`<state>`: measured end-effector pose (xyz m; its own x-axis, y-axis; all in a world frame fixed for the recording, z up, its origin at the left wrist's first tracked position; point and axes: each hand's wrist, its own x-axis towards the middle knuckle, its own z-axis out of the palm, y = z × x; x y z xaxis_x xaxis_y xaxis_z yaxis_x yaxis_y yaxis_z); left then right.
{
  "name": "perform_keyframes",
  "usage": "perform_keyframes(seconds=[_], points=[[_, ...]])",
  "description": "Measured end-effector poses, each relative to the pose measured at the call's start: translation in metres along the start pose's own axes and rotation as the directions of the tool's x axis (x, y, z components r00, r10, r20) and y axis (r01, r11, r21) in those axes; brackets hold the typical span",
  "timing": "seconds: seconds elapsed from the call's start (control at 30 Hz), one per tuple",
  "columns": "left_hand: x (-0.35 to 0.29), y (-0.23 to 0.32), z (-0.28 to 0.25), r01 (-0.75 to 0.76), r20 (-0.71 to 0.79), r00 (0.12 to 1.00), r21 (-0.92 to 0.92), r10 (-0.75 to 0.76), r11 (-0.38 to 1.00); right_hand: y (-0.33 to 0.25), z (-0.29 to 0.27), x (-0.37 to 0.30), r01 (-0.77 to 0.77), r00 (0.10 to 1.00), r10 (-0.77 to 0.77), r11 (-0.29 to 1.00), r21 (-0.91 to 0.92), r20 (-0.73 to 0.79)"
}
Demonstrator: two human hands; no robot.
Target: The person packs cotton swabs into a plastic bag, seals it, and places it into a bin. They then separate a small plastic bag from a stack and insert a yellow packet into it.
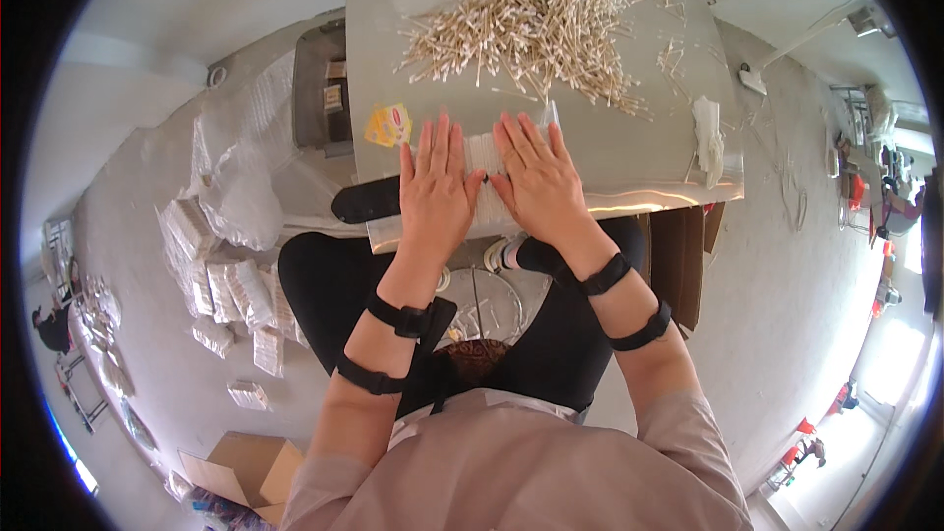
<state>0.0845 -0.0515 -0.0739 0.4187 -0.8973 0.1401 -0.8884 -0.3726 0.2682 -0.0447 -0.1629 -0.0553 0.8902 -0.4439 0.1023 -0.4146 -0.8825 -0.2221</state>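
Note:
My left hand [438, 195] and my right hand [539, 179] lie flat, fingers stretched out, near the front edge of the table [452, 88]. Under and between them is a clear plastic bag [482, 155] with a white, ribbed-looking layer, apparently cotton swabs; my palms cover much of it. Both hands press on its top without gripping it. Beside my left wrist a dark, rounded flat strip [366, 201] sticks out past the table's left edge. Yellow printed cards [387, 125] lie just beyond my left fingertips.
A large heap of loose cotton swabs [536, 15] covers the far table. At the right edge lies a crumpled white cloth or glove [708, 143]. A grey bin [313, 88] stands left of the table. Packed white bundles [236, 290] and an open carton [246, 467] are on the floor.

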Motion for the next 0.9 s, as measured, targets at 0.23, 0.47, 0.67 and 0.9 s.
perform_keyframes(seconds=[0.23, 0.47, 0.67, 0.9], points=[[-0.002, -0.001, -0.003, 0.011, 0.063, 0.998, 0.021, -0.012, 1.000, 0.003, -0.004, 0.008, 0.060, 0.998, -0.059, 0.998, 0.011, -0.036], [-0.013, -0.032, -0.001, 0.105, -0.089, 0.976, -0.603, -0.198, 0.791, 0.053, 0.019, -0.021, -0.295, 0.886, 0.458, 0.421, 0.858, 0.080], [-0.015, -0.036, 0.004, 0.184, 0.023, 0.956, -0.826, -0.293, 0.533, 0.038, 0.028, -0.020, -0.304, 0.893, 0.391, 0.164, 0.938, 0.222], [-0.015, -0.035, 0.009, 0.248, 0.177, 0.913, -0.956, -0.367, 0.155, 0.039, 0.044, -0.019, -0.212, 0.922, 0.378, 0.300, 0.930, 0.088]])
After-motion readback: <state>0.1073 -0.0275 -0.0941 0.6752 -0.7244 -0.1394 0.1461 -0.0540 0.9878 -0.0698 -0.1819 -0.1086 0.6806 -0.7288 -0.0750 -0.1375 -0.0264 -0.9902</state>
